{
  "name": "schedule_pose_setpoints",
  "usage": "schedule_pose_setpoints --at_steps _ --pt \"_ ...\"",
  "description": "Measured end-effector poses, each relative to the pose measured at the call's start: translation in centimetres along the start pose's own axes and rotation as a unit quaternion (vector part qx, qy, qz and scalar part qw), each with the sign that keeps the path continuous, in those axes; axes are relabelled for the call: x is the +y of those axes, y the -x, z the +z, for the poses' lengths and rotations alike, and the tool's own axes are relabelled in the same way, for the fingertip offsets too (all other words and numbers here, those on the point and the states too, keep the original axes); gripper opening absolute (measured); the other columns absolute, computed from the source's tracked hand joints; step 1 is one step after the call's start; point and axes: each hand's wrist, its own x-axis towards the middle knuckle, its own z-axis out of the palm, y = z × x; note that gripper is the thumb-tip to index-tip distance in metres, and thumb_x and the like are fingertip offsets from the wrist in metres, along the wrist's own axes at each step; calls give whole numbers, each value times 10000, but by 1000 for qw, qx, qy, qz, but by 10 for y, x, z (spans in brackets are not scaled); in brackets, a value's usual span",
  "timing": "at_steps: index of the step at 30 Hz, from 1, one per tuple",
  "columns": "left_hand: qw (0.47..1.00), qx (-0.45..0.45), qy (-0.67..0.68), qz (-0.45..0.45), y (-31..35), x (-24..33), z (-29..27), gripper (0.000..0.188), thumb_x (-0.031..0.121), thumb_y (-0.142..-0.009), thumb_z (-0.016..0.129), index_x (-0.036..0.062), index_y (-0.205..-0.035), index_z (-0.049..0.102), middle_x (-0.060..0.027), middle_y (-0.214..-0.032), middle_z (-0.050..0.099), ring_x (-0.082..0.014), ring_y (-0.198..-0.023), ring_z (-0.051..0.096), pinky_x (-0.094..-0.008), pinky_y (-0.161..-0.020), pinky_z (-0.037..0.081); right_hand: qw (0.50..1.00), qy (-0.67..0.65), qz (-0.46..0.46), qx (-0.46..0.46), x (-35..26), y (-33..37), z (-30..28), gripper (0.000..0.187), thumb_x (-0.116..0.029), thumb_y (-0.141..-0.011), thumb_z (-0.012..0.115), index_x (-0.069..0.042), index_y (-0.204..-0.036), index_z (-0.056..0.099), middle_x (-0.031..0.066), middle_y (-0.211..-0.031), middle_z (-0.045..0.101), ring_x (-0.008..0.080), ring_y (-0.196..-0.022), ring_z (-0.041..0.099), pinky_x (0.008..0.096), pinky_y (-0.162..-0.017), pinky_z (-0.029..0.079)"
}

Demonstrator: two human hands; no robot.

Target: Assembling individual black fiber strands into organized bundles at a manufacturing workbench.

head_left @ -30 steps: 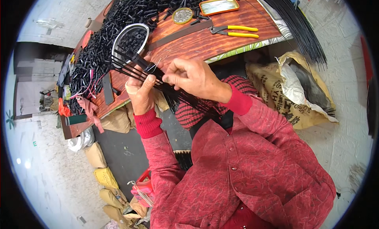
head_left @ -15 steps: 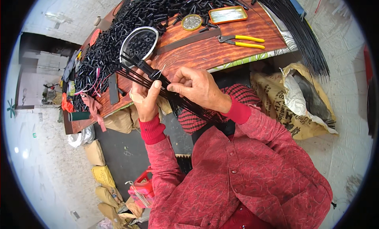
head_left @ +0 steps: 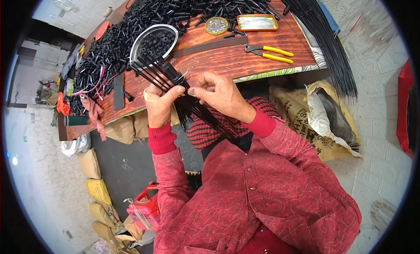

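My left hand is closed round a bundle of thin black umbrella ribs, which slants from the tabletop side down across my lap. Its thumb presses by a black plastic runner among the ribs, and several rib ends fan out beyond the fingers. A tape-like patch shows on this hand. From the runner's collar sticks a short, bright piece of wire. My right hand is beside the collar, thumb and forefinger pinched together; what lies between the fingertips is hidden.
On the wood-patterned table lie yellow-handled pliers, an orange-rimmed tray of wires, a round dish of small metal parts, an oval bowl and heaped black plastic pieces. Long black rods overhang the right edge; a sack stands below.
The view has shifted slightly. My right fingertips have come closer to the runner's collar, and the rib ends above my left hand are more fanned out. My left hand keeps its hold.
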Motion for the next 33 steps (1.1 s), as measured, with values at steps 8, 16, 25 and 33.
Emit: schedule_pose_setpoints --at_steps 8,16,25,33 --pt "999 -7 -30 -13 -2 0 -1 357 12 -821 750 -26 -1159 641 -71 -1016 706 -131 -897 658 -268 -818 530 998 52 -17 27 14 -4 5 175 -128 -913 700 34 -952 643 8 -781 651 63 -655 606 228 -581 498" --pt "1000 -8 -9 -6 -3 1 4 253 5 -859 709 -9 -1108 664 -48 -1002 708 -116 -878 652 -259 -791 519 1000 0 1 -3 16 -6 -1 182 -111 -913 696 18 -1028 637 13 -895 658 54 -785 610 213 -678 499" --pt "1000 -6 19 -13 -4 -3 7 255 -5 -844 719 -2 -1093 663 -41 -979 708 -110 -859 652 -253 -780 522 998 -47 15 -26 14 -6 -3 173 -101 -907 698 -1 -1030 628 -5 -895 644 41 -774 585 196 -684 481" --pt "1000 7 5 -6 -2 -4 6 257 4 -827 738 2 -1074 669 -42 -973 711 -113 -851 658 -261 -790 524 999 8 5 -49 7 -10 -5 140 -133 -908 689 -5 -948 649 -31 -828 622 24 -740 546 207 -649 465"
